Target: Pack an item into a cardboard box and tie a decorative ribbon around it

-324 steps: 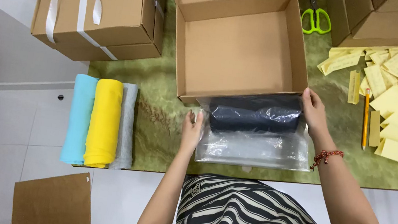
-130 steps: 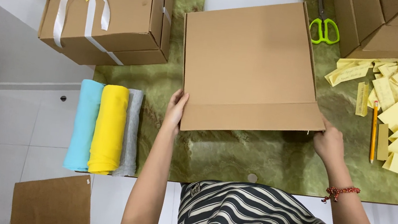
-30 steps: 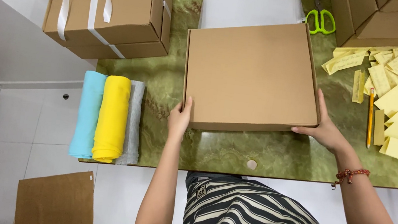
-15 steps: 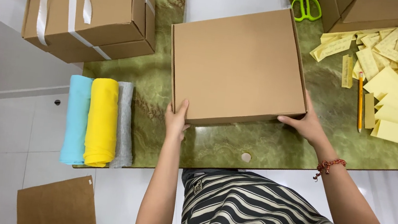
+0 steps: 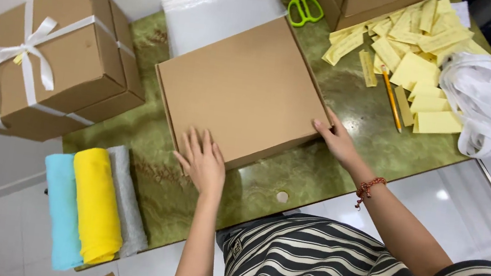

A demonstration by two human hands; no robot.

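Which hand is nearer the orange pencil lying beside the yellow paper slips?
The right hand. It rests at the closed brown cardboard box's near right corner, just below the orange pencil. The left hand lies on the box's near left edge, farther away.

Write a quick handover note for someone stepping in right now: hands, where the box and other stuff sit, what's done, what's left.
Left hand: flat, open, resting on the near-left corner of the closed brown box.
Right hand: open, fingertips on the box's near-right corner.
The box lies on the green table, lid shut, no ribbon on it.
To its left stands a box tied with white ribbon. Loose white ribbon, yellow slips, a pencil and green scissors lie to the right. Rolled cloths sit at the near-left edge.
Done: box closed.
Left, likely: tying it like its neighbour.
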